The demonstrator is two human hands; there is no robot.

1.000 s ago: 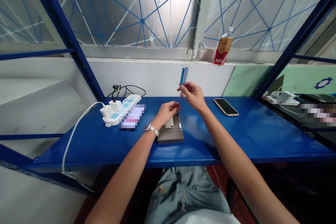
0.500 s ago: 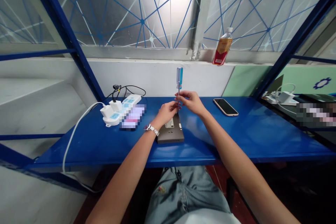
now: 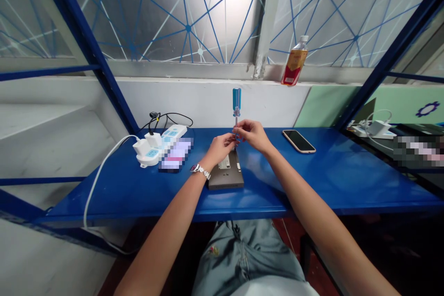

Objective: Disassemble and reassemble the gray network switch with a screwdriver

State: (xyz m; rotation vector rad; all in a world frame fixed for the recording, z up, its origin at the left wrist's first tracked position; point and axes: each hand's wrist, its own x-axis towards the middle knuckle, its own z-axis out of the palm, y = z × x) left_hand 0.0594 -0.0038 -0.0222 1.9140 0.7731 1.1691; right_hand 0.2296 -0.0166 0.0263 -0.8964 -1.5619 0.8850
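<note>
A screwdriver (image 3: 236, 100) with a blue and clear handle stands upright, tip down, over the far right part of a flat dark grey box (image 3: 227, 178). The box lies on the blue desk and carries a white label. My right hand (image 3: 255, 134) is closed, pinching the screwdriver's metal shaft below the handle. Lower down, my left hand (image 3: 221, 147), with a silver watch on its wrist, is closed with its fingertips together around the bottom of the shaft. The fingers hide the screwdriver's tip and part of the box.
On the left lie a white power strip (image 3: 148, 159) with plugs and cables, and a phone with a blurred screen (image 3: 176, 155). Another phone (image 3: 299, 141) rests to the right. A drink bottle (image 3: 294, 61) stands on the sill. Blue metal posts frame the desk (image 3: 333, 175).
The screwdriver's handle has turned about its axis, showing a different side, and stands slightly straighter. Both hands stay in nearly the same place.
</note>
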